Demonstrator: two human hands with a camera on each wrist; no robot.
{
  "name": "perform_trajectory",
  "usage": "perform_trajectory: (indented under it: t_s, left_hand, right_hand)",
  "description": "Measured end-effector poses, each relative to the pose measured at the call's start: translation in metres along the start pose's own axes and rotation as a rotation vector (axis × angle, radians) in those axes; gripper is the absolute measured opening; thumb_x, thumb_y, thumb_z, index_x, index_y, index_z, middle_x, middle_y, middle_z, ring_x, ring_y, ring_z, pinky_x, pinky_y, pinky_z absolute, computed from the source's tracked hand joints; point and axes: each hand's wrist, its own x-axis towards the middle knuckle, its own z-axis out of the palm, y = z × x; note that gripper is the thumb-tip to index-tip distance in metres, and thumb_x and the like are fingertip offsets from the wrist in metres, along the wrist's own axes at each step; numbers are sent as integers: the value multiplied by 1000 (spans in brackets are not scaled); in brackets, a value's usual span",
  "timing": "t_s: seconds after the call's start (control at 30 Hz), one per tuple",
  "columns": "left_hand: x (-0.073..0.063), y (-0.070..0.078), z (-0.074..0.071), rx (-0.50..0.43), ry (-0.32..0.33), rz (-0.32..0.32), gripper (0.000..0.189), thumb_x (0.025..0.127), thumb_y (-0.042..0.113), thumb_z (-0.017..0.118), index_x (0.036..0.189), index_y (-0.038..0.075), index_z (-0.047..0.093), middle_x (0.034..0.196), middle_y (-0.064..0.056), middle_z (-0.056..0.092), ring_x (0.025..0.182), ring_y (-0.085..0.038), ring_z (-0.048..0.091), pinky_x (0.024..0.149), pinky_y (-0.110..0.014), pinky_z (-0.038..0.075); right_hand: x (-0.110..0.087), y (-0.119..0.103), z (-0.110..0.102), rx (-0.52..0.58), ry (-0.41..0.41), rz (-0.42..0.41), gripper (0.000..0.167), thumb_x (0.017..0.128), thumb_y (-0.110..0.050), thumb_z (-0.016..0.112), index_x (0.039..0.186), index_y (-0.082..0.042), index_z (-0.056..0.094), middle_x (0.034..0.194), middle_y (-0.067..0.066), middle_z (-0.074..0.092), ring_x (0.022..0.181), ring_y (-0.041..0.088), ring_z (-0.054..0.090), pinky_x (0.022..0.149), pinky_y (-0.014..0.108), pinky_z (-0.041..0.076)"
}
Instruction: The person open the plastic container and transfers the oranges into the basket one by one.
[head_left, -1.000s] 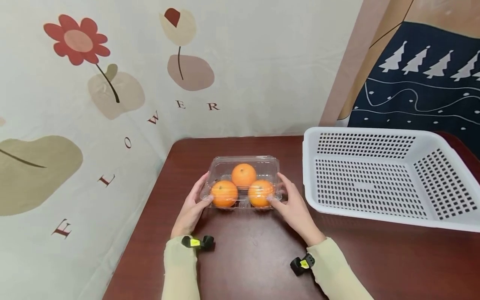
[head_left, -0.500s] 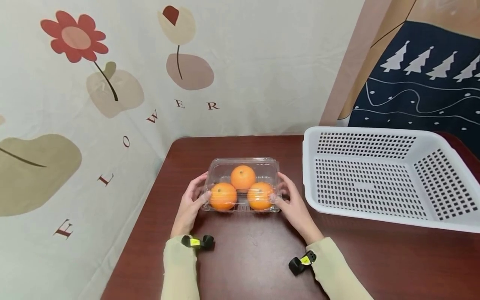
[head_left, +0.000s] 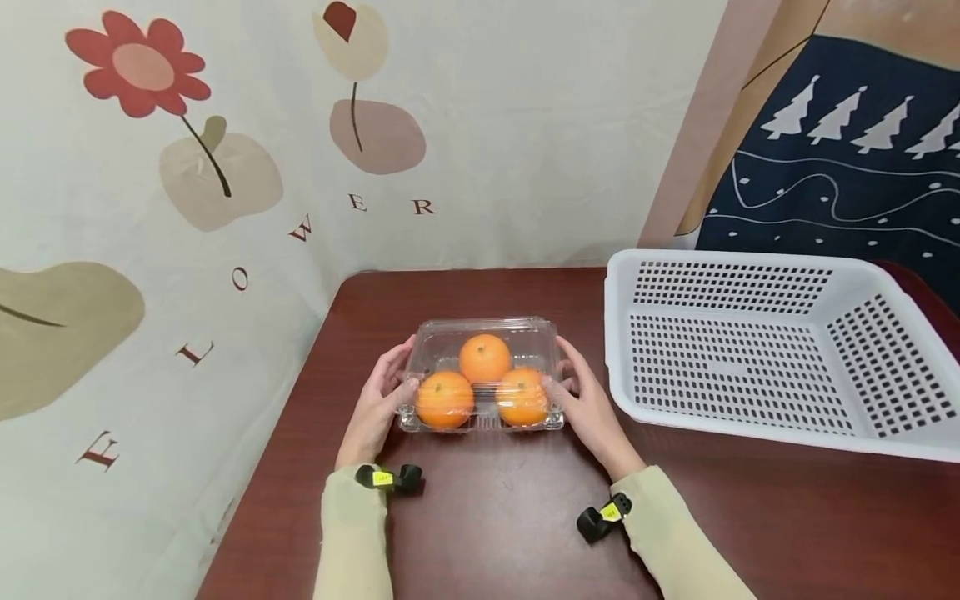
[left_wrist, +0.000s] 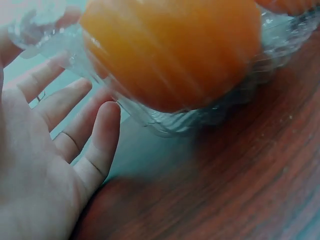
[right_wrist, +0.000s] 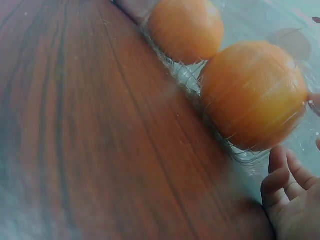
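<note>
A clear plastic clamshell box (head_left: 517,329) with three oranges inside sits low over the dark red-brown table in the head view. At its left end the left hand (head_left: 375,408) holds it, thumb toward the front and fingers along the side. The right hand (head_left: 591,410) grips the opposite end in the same way. Close up in the left wrist view, an orange (left_wrist: 172,50) shows through the plastic beside the left fingers. Two oranges appear in the right wrist view, the nearer orange (right_wrist: 254,95) close to the right fingertips. The far fingers are partly hidden by the box.
To the right of the box stands a white perforated plastic basket (head_left: 617,350) on the table (head_left: 495,517). Behind the table hangs a pale cloth (head_left: 517,125) with printed flowers and letters. A dark printed cloth (head_left: 832,183) is at the back right.
Both hands have brought the clamshell box slightly toward the person, with the oranges inside it. Their hold at its two ends looks the same. The head view has shifted a little.
</note>
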Motion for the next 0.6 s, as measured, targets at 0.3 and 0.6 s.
perform_trajectory:
  t_s: [0.3, 0.6]
  left_hand:
    - [1, 3, -1, 85, 12, -59, 56, 88, 4, 51, 139, 21, 33, 142, 8, 30, 122, -24, 33, 98, -37, 32]
    - [-2, 5, -1, 104, 8, -86, 56, 89, 8, 52, 139, 22, 32, 142, 8, 29, 123, -25, 32, 95, -38, 36]
  right_hand:
    - [3, -1, 1, 1, 5, 3, 58, 83, -43, 58, 134, -40, 31, 103, 1, 48, 65, 19, 49, 55, 27, 42]
    - [-5, -28, 0, 32, 36, -17, 51, 87, -21, 58, 134, -17, 38, 122, 7, 42, 98, 23, 52, 76, 36, 44]
